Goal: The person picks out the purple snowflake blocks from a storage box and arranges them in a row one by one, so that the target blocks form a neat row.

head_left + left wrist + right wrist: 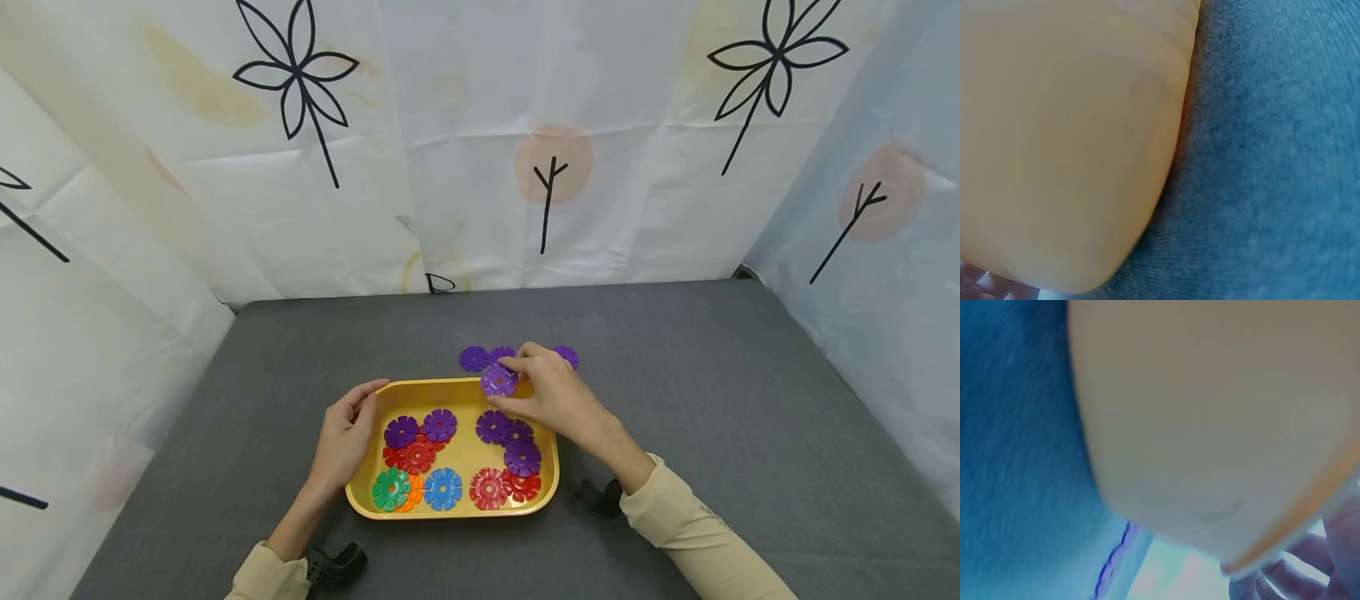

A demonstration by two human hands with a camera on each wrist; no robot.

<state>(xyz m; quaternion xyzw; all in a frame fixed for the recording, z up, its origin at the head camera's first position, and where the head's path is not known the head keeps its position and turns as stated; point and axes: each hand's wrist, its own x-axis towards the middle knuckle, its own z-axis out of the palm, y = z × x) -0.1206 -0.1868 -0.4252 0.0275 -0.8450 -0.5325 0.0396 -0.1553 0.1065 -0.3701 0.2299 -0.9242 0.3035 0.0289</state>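
Observation:
In the head view a yellow tray (pixel 450 515) holds several notched plastic discs. My right hand (pixel 558 398) pinches a purple disc (pixel 498 381) between thumb and fingers, above the tray's far rim. At the tray's left far corner, my left hand (pixel 343 435) grips the rim. Inside lie purple discs (pixel 439 425) on red discs (pixel 417 456), a green disc (pixel 391 489), an orange disc (pixel 415 493) and a blue disc (pixel 443 489). More purple discs (pixel 522 457) and red discs (pixel 489 489) lie on the right. Both wrist views show mostly blurred skin.
Behind the tray a row of purple discs (pixel 474 359) lies on the grey table (pixel 675 358), partly hidden by my right hand. A printed white curtain (pixel 465 167) rises at the table's back edge and sides. Dark straps (pixel 337 567) sit by both wrists.

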